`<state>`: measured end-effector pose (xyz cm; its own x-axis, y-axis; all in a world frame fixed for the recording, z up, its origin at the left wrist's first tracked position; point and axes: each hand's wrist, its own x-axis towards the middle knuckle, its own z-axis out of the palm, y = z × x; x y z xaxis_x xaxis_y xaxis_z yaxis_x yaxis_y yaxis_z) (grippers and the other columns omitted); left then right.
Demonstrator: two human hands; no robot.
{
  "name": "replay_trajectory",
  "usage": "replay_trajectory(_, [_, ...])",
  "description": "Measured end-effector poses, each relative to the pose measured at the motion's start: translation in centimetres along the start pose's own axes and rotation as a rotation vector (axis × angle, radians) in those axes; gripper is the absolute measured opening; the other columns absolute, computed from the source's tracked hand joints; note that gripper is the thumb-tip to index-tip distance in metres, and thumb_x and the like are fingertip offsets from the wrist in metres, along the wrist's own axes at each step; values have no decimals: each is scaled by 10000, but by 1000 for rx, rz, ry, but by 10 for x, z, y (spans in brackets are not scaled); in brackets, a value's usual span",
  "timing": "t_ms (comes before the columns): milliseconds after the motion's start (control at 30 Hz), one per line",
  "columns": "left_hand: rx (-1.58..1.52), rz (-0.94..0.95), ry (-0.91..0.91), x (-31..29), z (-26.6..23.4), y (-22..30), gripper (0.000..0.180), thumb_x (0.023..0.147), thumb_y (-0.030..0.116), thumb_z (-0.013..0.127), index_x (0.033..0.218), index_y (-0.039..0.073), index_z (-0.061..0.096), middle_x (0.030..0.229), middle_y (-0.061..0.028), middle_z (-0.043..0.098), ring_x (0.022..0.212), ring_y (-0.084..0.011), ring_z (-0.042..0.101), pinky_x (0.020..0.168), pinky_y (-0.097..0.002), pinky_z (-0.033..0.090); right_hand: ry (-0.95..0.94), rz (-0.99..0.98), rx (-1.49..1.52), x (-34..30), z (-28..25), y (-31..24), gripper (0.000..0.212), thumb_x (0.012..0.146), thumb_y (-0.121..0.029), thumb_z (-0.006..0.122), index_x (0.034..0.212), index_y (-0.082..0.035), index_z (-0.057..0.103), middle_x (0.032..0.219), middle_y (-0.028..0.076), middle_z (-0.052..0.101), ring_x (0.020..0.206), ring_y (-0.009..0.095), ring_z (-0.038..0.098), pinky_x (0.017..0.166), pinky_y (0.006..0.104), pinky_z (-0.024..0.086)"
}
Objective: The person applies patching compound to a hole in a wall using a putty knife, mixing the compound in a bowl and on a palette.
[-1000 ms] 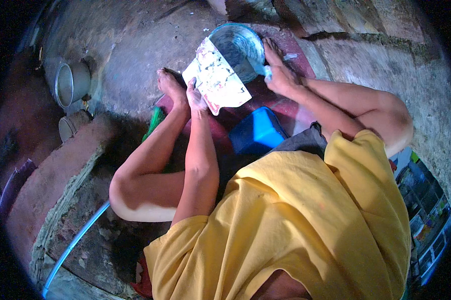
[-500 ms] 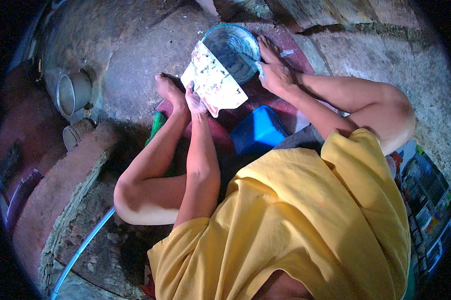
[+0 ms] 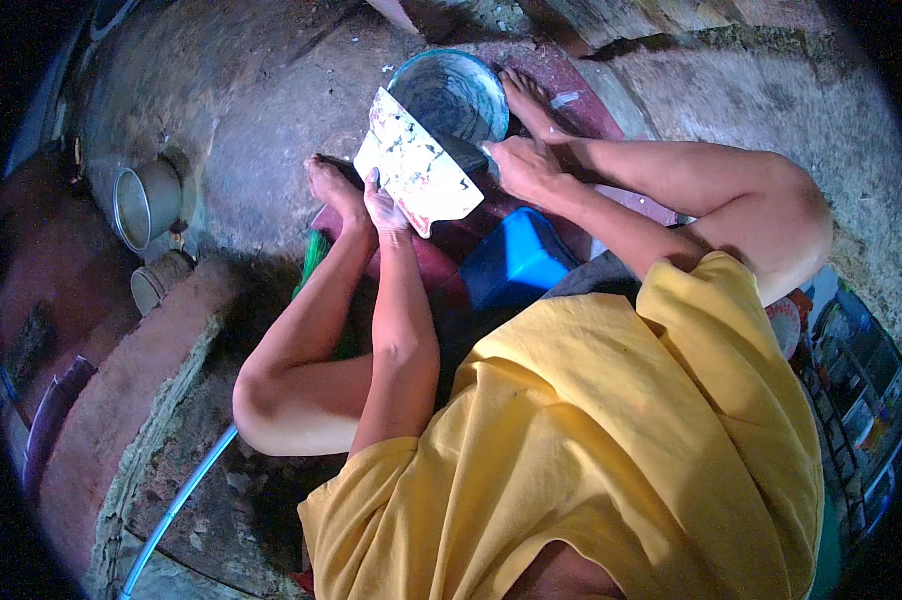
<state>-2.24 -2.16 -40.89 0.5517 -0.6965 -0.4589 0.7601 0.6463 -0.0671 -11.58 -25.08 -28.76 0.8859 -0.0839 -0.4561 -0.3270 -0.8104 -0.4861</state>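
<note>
My left hand (image 3: 386, 212) grips the lower left edge of a white board (image 3: 418, 165), thumb on its face. The board is tilted, and its face is smeared with grey-white paste and dark specks. Just beyond it stands a round basin (image 3: 451, 68) with a blue-green rim and smeared grey insides; the board covers part of it. My right hand (image 3: 526, 168) is closed on a small flat-bladed tool (image 3: 488, 150), near the board's right edge and the basin's near rim. The tool's exact kind is hard to make out. A blue plastic container (image 3: 516, 258) lies between my legs.
My bare feet flank the basin on a dark red surface (image 3: 596, 100). At the left stand a metal pot (image 3: 149, 205) and a smaller tin (image 3: 161, 280). A blue tube (image 3: 181, 505) runs at the lower left. A dark rack (image 3: 861, 370) with items is at the right.
My right hand has moved nearer to me and left, drawing the tool from over the basin toward the board. The board has shifted slightly left in view.
</note>
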Motion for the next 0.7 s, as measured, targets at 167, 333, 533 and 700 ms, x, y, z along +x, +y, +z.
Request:
replay_trajectory(167, [18, 12, 82, -2, -7, 6, 508, 860, 324, 404, 1274, 30, 390, 1264, -145, 468, 1151, -328, 446, 987, -486, 309, 96, 28, 118, -1, 4, 1, 354, 751, -136, 548, 1100, -81, 573, 899, 188, 623, 829, 341, 608, 728, 431, 473])
replay_trajectory(333, [53, 35, 105, -9, -9, 11, 522, 826, 269, 434, 1276, 9, 382, 1279, -156, 449, 1172, -333, 419, 1007, -481, 279, 183, 87, 208, 10, -4, 36, 331, 751, -207, 584, 1056, -79, 590, 904, 175, 623, 826, 323, 608, 721, 409, 477])
replay_trajectory(533, [-8, 9, 201, -11, -14, 11, 534, 822, 291, 430, 1270, 3, 386, 1274, -158, 452, 1164, -335, 424, 1007, -479, 278, 151, 117, -87, 11, -12, 26, 309, 735, -233, 619, 1016, -105, 598, 874, 163, 628, 813, 326, 608, 692, 441, 476])
replay_trajectory(700, [13, 25, 120, -9, -17, -1, 520, 834, 286, 418, 1264, -5, 388, 1274, -157, 452, 1165, -330, 425, 1001, -477, 285, 64, 101, 13, 4, 14, 29, 348, 733, -255, 615, 1060, -137, 598, 854, 156, 634, 805, 320, 613, 707, 439, 474])
